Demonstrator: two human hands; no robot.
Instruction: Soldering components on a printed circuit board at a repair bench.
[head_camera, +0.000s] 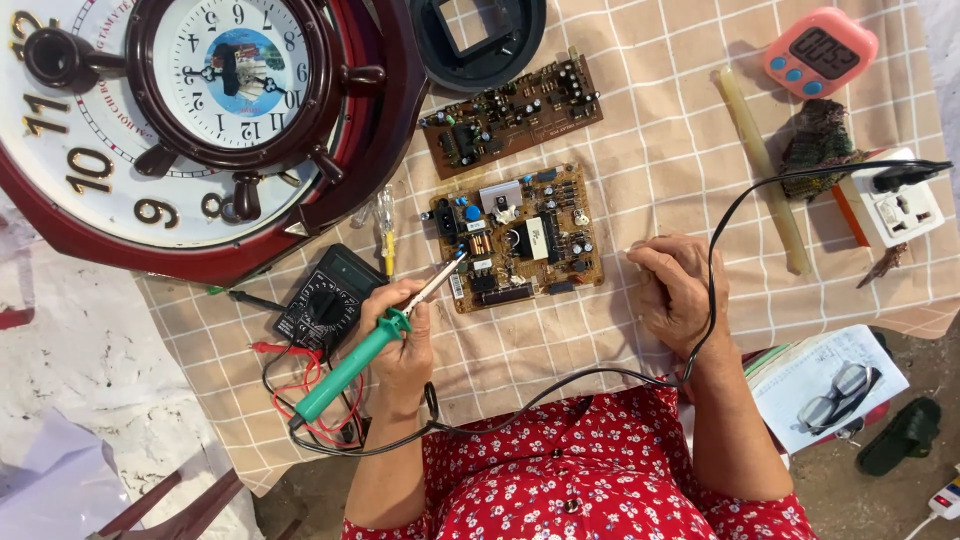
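My left hand (402, 335) grips a green-handled soldering iron (350, 368); its metal tip touches the left edge of a brown circuit board (520, 238) lying on the checked cloth (660, 150). My right hand (680, 290) rests on the cloth just right of that board, fingers curled, holding nothing. The iron's black cord (720, 230) runs under my right wrist and up to a white socket block (898, 205) at the right. A second circuit board (512, 113) lies further back.
A large wall clock (200, 110) fills the top left. A black multimeter (325, 300) with red and black leads sits left of my hand, beside a small screwdriver (386, 225). A pink timer (820, 52), a pale stick (765, 165), and glasses on a notebook (835, 385) lie right.
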